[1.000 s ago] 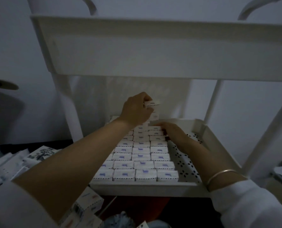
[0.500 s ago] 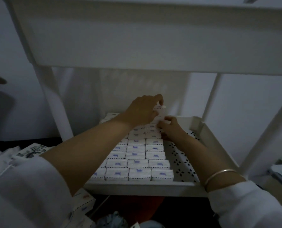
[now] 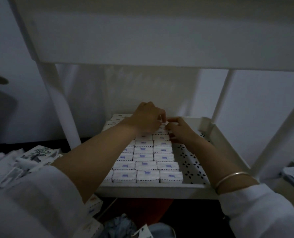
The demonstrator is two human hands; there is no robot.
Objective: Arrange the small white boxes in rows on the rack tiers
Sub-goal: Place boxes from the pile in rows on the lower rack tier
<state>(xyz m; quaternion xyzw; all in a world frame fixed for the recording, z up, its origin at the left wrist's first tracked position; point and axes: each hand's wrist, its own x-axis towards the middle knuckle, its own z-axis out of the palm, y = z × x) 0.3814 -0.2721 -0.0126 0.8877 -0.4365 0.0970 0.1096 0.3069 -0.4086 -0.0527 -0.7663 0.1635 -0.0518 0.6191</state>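
Note:
Several small white boxes (image 3: pixel 148 176) with purple marks and dashed edges lie in neat rows on the lower rack tier (image 3: pixel 153 190). At the far end of the rows, my left hand (image 3: pixel 148 118) is curled over a small white box (image 3: pixel 165 125) and pinches it down onto the back row. My right hand (image 3: pixel 178 128) meets it from the right, its fingertips on the same box. The box is mostly hidden between the two hands. The right strip of the tier floor, with its perforated pattern (image 3: pixel 192 162), is bare.
The upper tier (image 3: pixel 160 31) hangs low over the work area. White rack posts (image 3: pixel 62 107) stand at the left and right. Loose printed boxes (image 3: pixel 38 154) lie piled on the left, and more boxes (image 3: pixel 93 206) sit below the tier's front edge.
My left hand has carried the box down from above the rows to the back row. My right hand slid further back to meet it. The camera moved closer and lower.

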